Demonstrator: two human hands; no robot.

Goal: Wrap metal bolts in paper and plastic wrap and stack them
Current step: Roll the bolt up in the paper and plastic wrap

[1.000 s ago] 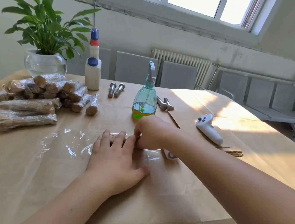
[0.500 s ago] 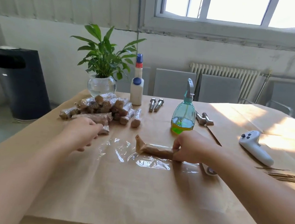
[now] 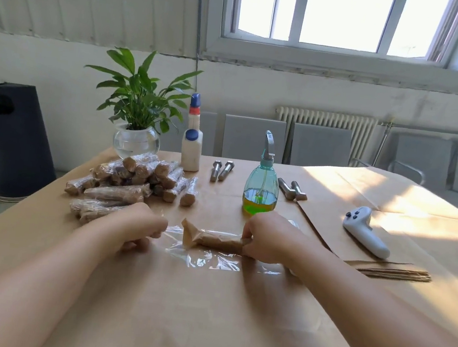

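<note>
Since half a second ago the left hand (image 3: pixel 141 227) has come in from beside the stack of wrapped bolts (image 3: pixel 133 179) to the left edge of the plastic wrap (image 3: pixel 207 256), where its curled fingers appear to pinch the film's corner; the exact hold is partly hidden by the knuckles. Just to the right of that hand, between the two hands, lies the paper-wrapped bolt (image 3: pixel 212 238) on the film. Its long axis runs left to right across the table, the crumpled paper tail pointing toward the left hand and the other end tucked into the right hand (image 3: pixel 267 239), whose fingers pinch that end.

By my reading, the paper layer is done and the plastic layer is in hand. The next move calls for lifting the film's left edge over the bolt while the right hand keeps the bolt from rolling, then turning it so the film clings all round.

Beyond the right hand stands a spray bottle (image 3: pixel 261 190), with four bare bolts (image 3: pixel 222 170) at either side of it not yet wrapped.
</note>
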